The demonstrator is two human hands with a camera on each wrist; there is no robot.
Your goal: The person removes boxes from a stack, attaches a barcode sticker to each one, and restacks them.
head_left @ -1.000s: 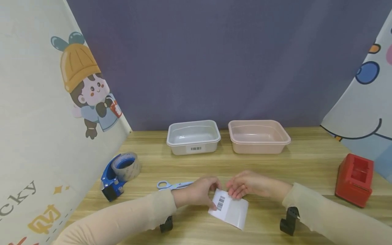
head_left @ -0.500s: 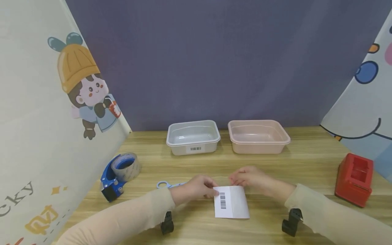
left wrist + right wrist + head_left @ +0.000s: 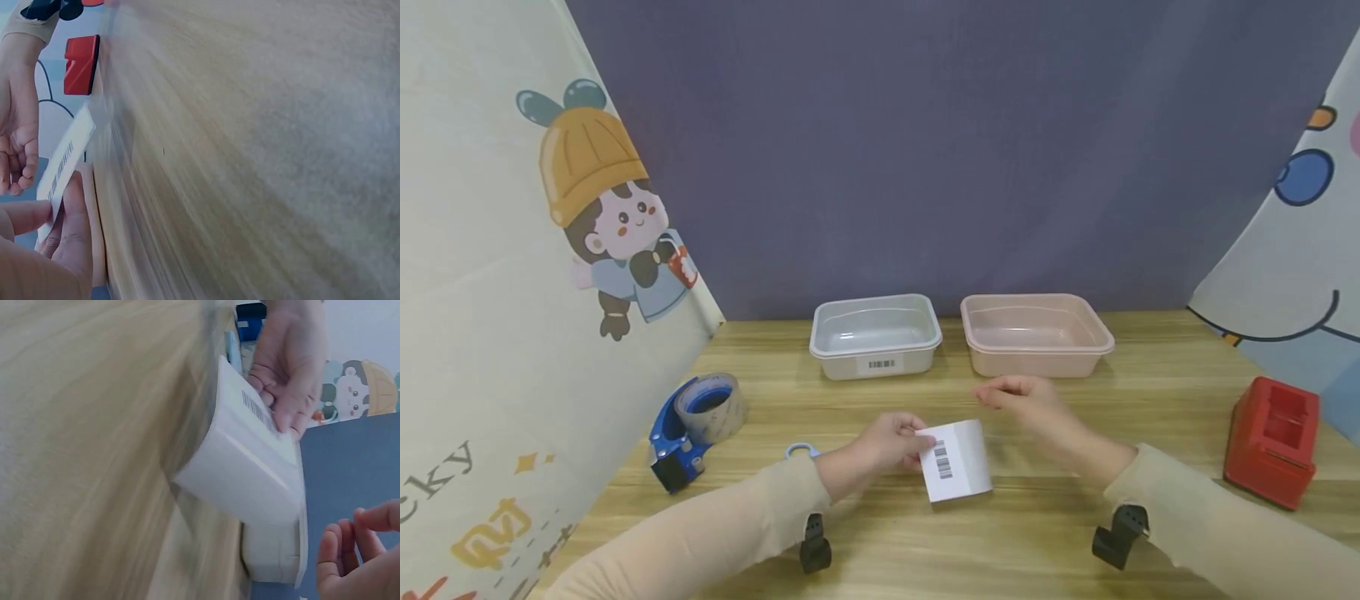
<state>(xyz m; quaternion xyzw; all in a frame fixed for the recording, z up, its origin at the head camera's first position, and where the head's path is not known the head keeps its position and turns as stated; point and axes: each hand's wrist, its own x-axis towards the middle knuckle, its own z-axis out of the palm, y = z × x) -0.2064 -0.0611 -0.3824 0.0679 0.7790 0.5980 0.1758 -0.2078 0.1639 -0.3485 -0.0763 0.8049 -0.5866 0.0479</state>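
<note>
My left hand (image 3: 883, 443) pinches a white barcode label (image 3: 957, 477) at its upper left edge, thumb in front and fingers behind. The label is raised off the table; its blank right part curls backward. In the left wrist view the printed barcode on the label (image 3: 67, 156) is visible between the two hands. My right hand (image 3: 1039, 417) hovers up and to the right of the label, apart from it. Its fingers (image 3: 340, 550) are loosely curled, thumb near the index finger, and I see nothing between them. Blue scissors (image 3: 802, 449) lie mostly hidden behind my left arm.
A grey bin (image 3: 838, 367) with a barcode sticker and a pink bin (image 3: 1037, 363) stand at the table's back. A blue tape dispenser (image 3: 673, 454) with a tape roll (image 3: 721, 417) is at left. A red dispenser-like box (image 3: 1262, 450) sits at right.
The left hand has lifted and turned the label, and it now stands higher. The right hand has left the label's top edge and moved up and right.
</note>
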